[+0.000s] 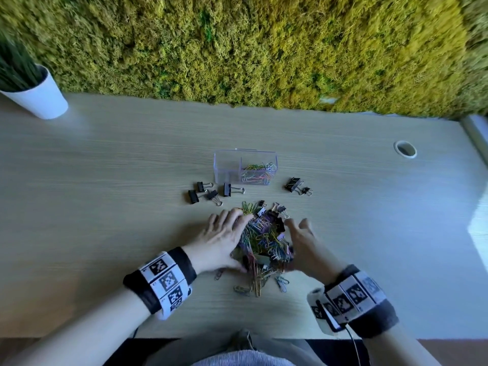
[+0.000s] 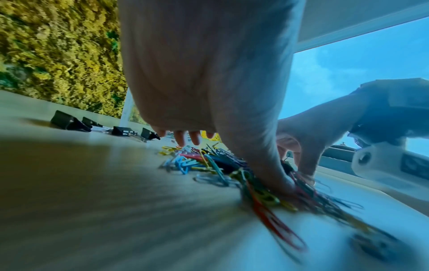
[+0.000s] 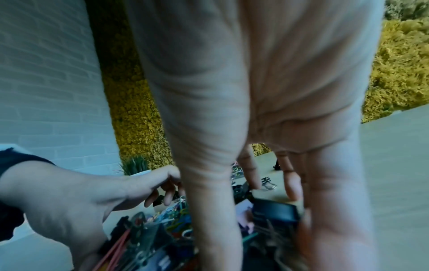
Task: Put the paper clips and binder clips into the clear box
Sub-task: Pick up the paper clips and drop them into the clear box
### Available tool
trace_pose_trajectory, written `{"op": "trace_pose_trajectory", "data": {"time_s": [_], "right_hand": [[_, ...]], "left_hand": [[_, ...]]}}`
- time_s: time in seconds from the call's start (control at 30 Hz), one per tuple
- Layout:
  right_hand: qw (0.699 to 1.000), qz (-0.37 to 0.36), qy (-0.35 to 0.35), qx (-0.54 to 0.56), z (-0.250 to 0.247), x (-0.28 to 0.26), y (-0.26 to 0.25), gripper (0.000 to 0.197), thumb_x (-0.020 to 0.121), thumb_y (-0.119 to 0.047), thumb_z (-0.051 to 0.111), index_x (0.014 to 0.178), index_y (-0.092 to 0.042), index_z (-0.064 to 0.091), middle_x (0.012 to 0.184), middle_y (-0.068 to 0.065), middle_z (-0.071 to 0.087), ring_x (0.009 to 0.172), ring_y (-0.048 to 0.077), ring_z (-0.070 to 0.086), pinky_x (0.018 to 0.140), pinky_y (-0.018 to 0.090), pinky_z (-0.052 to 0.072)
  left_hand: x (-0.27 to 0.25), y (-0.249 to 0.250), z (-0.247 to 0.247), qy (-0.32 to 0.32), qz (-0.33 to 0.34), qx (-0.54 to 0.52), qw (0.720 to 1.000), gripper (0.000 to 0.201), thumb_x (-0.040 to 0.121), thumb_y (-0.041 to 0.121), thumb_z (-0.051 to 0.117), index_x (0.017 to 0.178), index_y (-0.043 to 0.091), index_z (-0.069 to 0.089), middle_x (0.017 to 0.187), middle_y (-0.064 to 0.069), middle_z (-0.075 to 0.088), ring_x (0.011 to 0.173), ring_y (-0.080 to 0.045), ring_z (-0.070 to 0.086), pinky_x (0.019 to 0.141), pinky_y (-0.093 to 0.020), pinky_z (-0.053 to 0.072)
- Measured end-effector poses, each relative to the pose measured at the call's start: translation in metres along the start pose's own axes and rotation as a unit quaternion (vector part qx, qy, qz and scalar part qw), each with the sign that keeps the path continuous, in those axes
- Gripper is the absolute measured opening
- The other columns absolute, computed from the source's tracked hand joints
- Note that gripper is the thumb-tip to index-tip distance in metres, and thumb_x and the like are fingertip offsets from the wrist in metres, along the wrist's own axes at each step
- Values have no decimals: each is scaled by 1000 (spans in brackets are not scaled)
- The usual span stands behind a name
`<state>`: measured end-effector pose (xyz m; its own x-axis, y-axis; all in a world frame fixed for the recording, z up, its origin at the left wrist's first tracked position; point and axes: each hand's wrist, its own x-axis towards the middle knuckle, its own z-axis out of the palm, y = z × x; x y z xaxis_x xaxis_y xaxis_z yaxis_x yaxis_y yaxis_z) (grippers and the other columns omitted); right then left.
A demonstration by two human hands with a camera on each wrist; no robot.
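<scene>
A heap of coloured paper clips mixed with black binder clips (image 1: 264,239) lies on the pale wooden table (image 1: 105,194). My left hand (image 1: 224,233) presses against the heap's left side and my right hand (image 1: 303,241) against its right, both with fingers extended, cupping it between them. In the left wrist view the thumb (image 2: 267,165) bears down on the clips (image 2: 209,161). The clear box (image 1: 227,165) stands beyond the heap, with paper clips (image 1: 257,173) in its right compartment; the left one looks bare. Several loose binder clips (image 1: 206,192) lie left of the box front, two more (image 1: 294,184) to the right.
A few stray paper clips (image 1: 256,285) lie near the table's front edge. A white plant pot (image 1: 39,99) stands at the far left. A moss wall (image 1: 237,48) backs the table. A cable hole (image 1: 405,149) sits at the far right.
</scene>
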<state>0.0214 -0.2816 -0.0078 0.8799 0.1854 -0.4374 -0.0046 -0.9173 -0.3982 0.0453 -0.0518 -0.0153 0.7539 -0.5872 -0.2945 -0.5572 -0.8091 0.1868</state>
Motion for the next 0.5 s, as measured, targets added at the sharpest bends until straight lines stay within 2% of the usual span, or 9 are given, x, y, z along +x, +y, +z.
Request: {"op": "trace_pose_trajectory", "data": {"time_s": [0.07,0.2,0.27,0.37,0.43,0.5], "right_hand": [[1000,-15,21,14,-7,6,-9,94,58,-25,85,134,-21,29,117,8,39,84,13,51,81,14,41],[995,-39,63,63,-23,8,-14,73,68,-17,80,129,-21,41,113,2,44,74,8,52,72,18,44],[991,-64,105,52,-25,9,-11,56,72,-14,75,122,-20,51,107,-2,50,73,4,48,70,19,44],[985,-110,130,9,-24,13,-15,40,77,-12,71,114,-20,60,97,-6,58,78,5,46,63,11,36],[985,-121,126,-17,-22,17,-25,36,79,-20,70,114,-21,61,98,-5,62,86,9,49,64,15,39],[987,-103,115,-50,-20,23,-36,41,77,-34,71,114,-19,60,101,-2,61,92,12,48,67,22,45]], "left_hand": [[5,-4,-2,23,-11,1,1000,121,60,77,61,147,17,0,138,-7,19,128,-24,24,111,-45,20],[5,-13,-3,85,-5,-36,996,105,63,80,52,141,18,19,128,-4,31,115,-18,34,101,-39,34],[2,-19,-2,119,-6,-68,991,86,72,73,51,135,19,30,124,-1,35,111,-14,35,97,-36,36],[0,-30,-3,162,-37,-100,981,60,82,57,54,128,21,40,120,2,42,111,-13,38,97,-41,39],[0,-35,-5,152,-79,-130,977,60,79,55,59,125,20,43,117,2,46,110,-13,41,96,-38,40],[1,-37,-9,90,-125,-204,967,73,67,56,70,124,21,43,123,-1,45,113,-15,42,98,-37,41]]}}
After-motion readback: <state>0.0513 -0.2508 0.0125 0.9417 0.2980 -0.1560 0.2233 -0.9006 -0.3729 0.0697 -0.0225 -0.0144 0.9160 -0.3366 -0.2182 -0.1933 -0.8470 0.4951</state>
